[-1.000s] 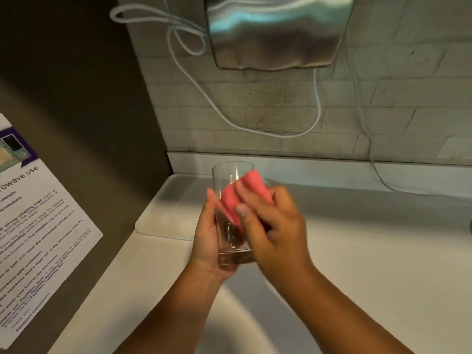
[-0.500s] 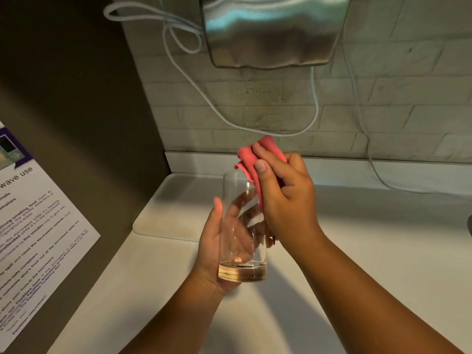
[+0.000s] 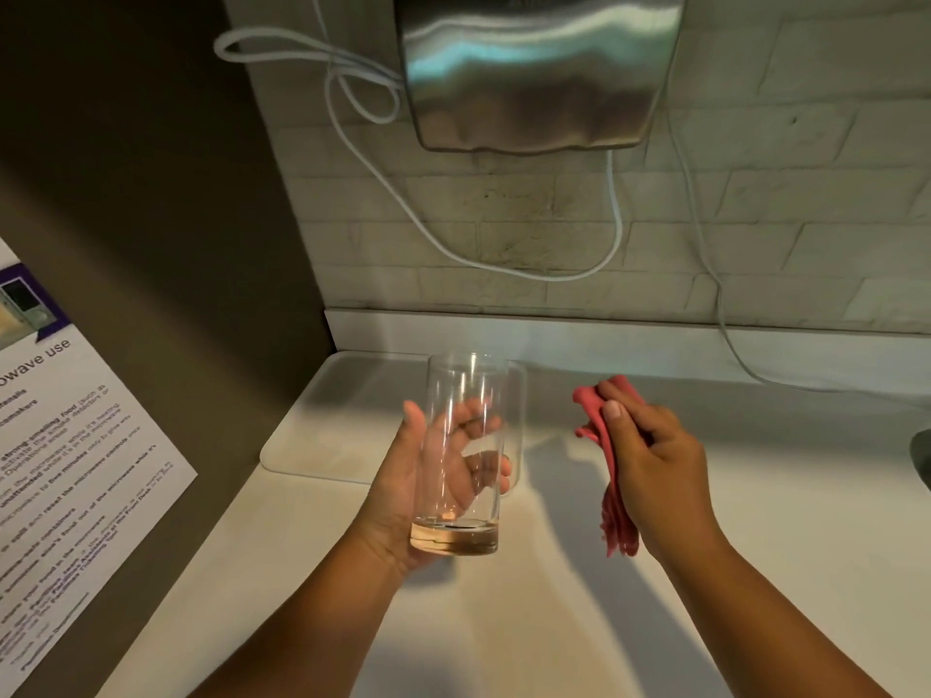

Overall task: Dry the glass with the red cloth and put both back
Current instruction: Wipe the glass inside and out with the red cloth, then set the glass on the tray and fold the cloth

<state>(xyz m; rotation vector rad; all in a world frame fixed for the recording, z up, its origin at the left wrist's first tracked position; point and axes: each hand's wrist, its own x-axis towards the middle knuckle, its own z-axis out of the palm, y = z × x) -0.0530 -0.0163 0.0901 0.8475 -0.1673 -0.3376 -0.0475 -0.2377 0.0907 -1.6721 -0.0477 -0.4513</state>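
A tall clear glass (image 3: 466,395) stands upright in the air over the white counter, with my left hand (image 3: 403,491) wrapped around its lower half from the left and behind. My fingers show through the glass wall. To the right, apart from the glass, my right hand (image 3: 655,471) grips a folded red cloth (image 3: 612,501) that hangs down below my palm, its top bunched above my thumb.
A white counter (image 3: 504,622) spreads below, with a pale mat (image 3: 332,425) at the back left. A steel wall dryer (image 3: 534,68) and white cables (image 3: 504,264) hang on the brick wall. A printed notice (image 3: 65,471) is on the dark left panel. A dark object (image 3: 921,455) pokes in at the right edge.
My right hand pulled the red cloth up off the glass rim and swung it away to the right. The glass stayed in my left hand, held slightly lower.
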